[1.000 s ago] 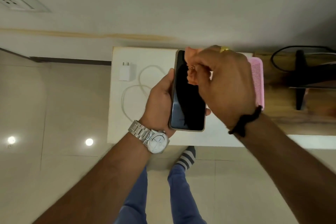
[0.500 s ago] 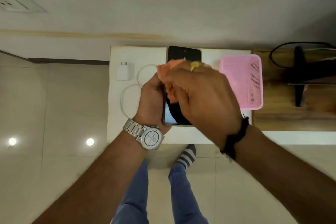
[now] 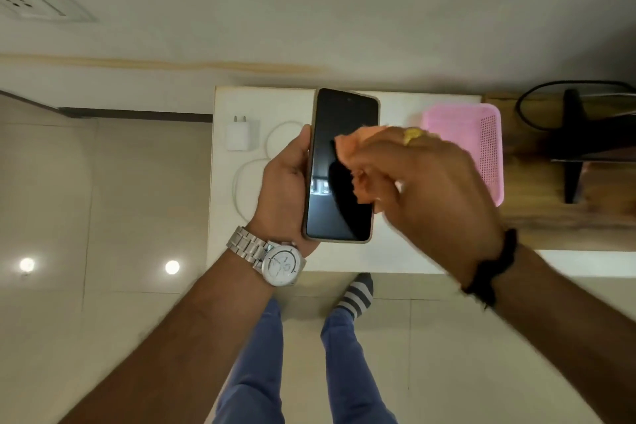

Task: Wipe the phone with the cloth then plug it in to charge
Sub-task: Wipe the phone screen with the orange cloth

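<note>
A black phone (image 3: 339,134) with a tan case is held screen-up above the white table (image 3: 395,251). My left hand (image 3: 285,189) grips its left edge from below. My right hand (image 3: 426,189) is closed on a bunched orange cloth (image 3: 358,162) and presses it on the right side of the screen. On the table to the left lie a white charger plug (image 3: 240,136) and its coiled white cable (image 3: 247,175), partly hidden behind my left hand.
A pink plastic basket (image 3: 481,148) stands on the table's right part. Beyond it is a wooden surface (image 3: 550,217) with a black stand and a black wire. A wall socket (image 3: 31,7) sits on the wall at the upper left. My legs stand on the tiled floor below.
My right hand with the cloth has swept from the screen's middle towards its right side, uncovering most of the screen. The phone has tilted slightly and sits a little lower in my left hand.
</note>
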